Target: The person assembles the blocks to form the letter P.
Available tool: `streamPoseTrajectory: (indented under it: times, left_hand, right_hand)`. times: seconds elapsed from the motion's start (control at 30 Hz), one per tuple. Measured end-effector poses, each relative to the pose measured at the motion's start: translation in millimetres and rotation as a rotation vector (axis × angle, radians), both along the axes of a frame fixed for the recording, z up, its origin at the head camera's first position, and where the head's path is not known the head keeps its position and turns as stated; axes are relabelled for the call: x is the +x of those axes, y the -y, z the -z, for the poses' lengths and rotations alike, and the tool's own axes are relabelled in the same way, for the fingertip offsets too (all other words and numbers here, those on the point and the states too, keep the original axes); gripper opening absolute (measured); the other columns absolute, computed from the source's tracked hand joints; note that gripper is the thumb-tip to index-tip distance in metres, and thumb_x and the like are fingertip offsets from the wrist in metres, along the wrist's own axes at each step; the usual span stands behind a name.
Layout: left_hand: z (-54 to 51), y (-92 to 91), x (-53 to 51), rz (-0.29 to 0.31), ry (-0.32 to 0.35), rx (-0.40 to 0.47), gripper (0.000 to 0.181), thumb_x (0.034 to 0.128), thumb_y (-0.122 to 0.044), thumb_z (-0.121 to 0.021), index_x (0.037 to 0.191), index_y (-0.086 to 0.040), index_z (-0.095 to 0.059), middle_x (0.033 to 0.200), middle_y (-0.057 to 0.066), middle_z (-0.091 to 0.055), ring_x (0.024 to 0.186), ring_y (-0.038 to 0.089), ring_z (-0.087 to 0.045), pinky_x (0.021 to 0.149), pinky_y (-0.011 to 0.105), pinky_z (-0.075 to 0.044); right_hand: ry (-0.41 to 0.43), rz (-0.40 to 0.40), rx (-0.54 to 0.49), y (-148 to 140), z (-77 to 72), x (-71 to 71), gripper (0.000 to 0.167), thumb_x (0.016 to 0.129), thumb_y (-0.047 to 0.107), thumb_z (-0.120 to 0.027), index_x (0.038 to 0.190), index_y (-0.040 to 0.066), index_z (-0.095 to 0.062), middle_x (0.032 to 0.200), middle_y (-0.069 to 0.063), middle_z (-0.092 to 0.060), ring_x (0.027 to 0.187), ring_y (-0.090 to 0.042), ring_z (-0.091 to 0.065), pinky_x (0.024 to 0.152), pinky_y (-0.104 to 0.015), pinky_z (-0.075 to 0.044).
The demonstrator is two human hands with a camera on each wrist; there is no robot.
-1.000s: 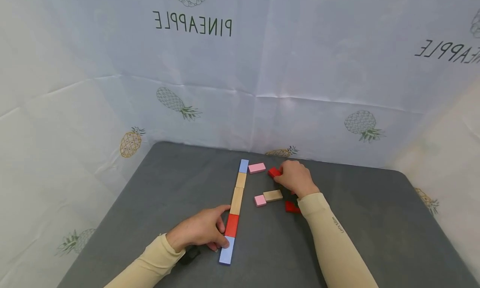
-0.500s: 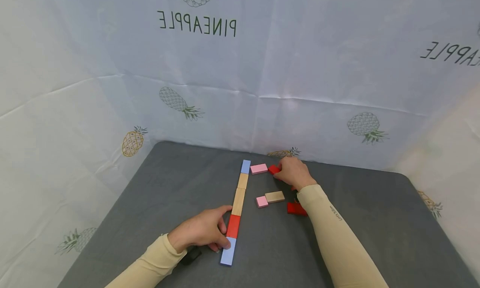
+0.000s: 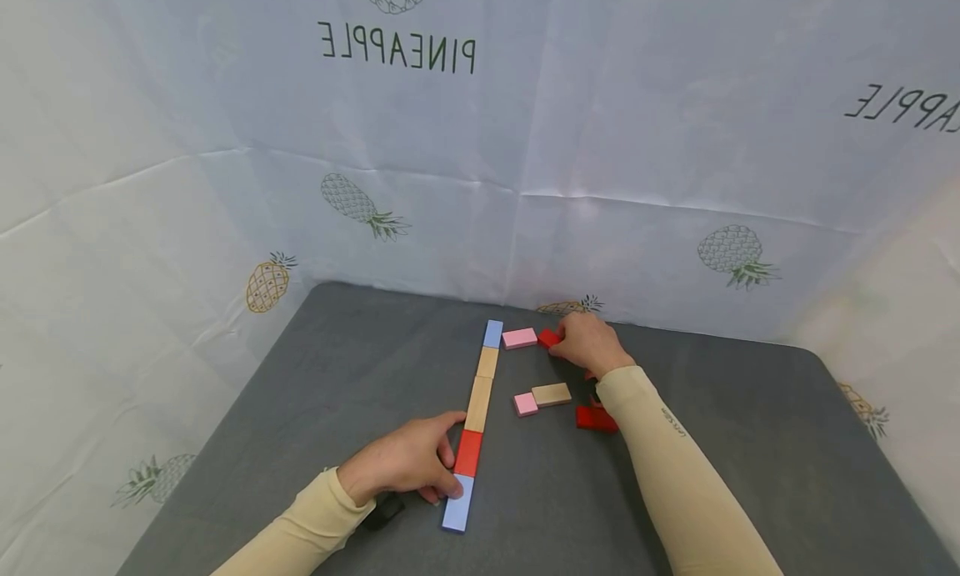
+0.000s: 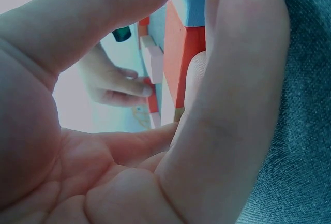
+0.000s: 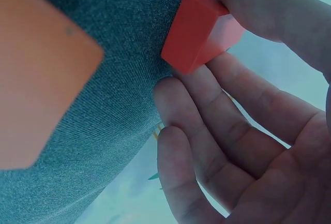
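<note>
A straight row of flat blocks runs away from me on the dark table (image 3: 360,351). At its near end lies a light blue block (image 3: 458,509), followed by a red block (image 3: 468,453), two natural wood blocks (image 3: 479,405) and a far blue block (image 3: 492,333). My left hand (image 3: 405,458) pinches the near blue block between thumb and fingers; another finger reaches along the row to the natural wood. My right hand (image 3: 592,345) grips a small red block (image 5: 191,32), which stands at the end of a pink block (image 3: 519,338). The hand partly covers that red block.
Right of the row, a small pink block (image 3: 526,404) touches a natural wood block (image 3: 551,394). Another red block (image 3: 596,418) lies beside my right forearm, with more red partly hidden under the wrist. A pineapple-print cloth (image 3: 600,142) hangs behind the table.
The head view has shifted slightly, so everything appears a little further right. Both hands keep their places on the blocks.
</note>
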State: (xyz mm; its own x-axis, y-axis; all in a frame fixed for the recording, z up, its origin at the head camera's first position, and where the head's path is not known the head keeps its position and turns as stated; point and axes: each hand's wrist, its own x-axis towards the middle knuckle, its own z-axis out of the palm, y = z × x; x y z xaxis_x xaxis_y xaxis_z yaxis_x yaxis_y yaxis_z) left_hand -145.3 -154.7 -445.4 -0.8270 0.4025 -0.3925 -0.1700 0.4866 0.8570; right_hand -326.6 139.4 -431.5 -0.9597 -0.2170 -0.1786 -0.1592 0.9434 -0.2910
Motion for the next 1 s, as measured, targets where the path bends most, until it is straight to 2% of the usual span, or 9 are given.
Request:
streamPoseTrajectory:
  times: [1.0]
  left_hand:
    - [-0.4, -1.6, 0.1, -0.003, 0.003, -0.008, 0.102, 0.0734, 0.010, -0.090, 0.162, -0.002, -0.042, 0.093, 0.013, -0.062, 0.061, 0.021, -0.070, 0.056, 0.036, -0.065]
  right_hand:
    - [-0.013, -0.028, 0.028, 0.9, 1.4, 0.1, 0.030, 0.097, 0.028, -0.080, 0.117, 0.005, -0.079, 0.098, -0.010, -0.075, 0.087, -0.026, -0.064, 0.075, -0.040, -0.061]
